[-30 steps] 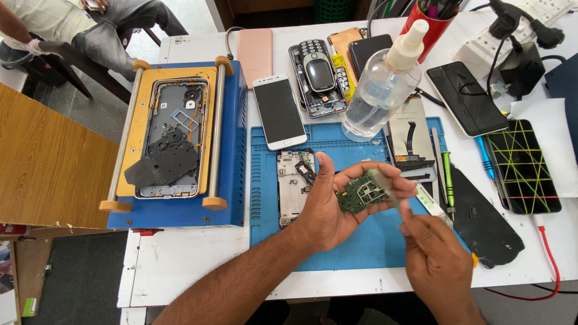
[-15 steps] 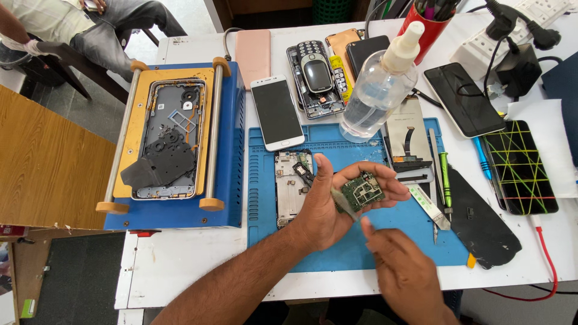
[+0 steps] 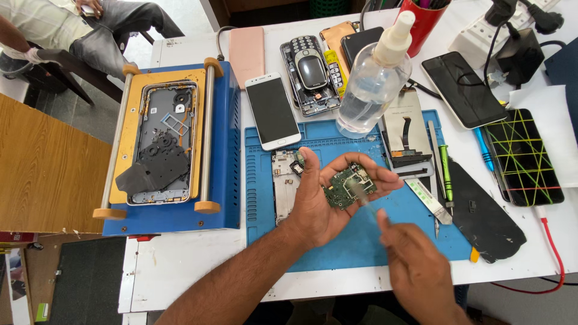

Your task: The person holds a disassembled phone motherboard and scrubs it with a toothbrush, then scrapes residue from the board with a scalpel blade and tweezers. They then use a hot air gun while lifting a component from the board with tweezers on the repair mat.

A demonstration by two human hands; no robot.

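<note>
Across the upturned left hand (image 3: 322, 201), a small green circuit board (image 3: 348, 186), cradled in the palm and fingers above the blue work mat (image 3: 361, 241). Just below it, the right hand (image 3: 415, 265), pinching a thin pale tool (image 3: 363, 195) whose tip meets the board; motion blur there, so kind of tool unclear, grip closed around it all the same. Directly beside the left hand on the mat, an opened phone frame (image 3: 284, 189) with its insides exposed, board evidently already out of a handset, work on the board itself under way, nothing yet refitted. Further right on the mat, a detached display panel (image 3: 406, 135), tweezers (image 3: 435, 162) and a green-handled screwdriver (image 3: 447, 171), then a dark back cover (image 3: 481, 216). Behind, a clear spray bottle (image 3: 373, 84), a white smartphone (image 3: 272, 114) face up, and a keypad phone (image 3: 310, 72). Off to the left on the tabletop (image 3: 180, 265), a blue heating station (image 3: 226, 150) holding another stripped phone chassis (image 3: 162, 141), still bare and unassembled. Far corner, a seated person's legs (image 3: 120, 30)
</note>
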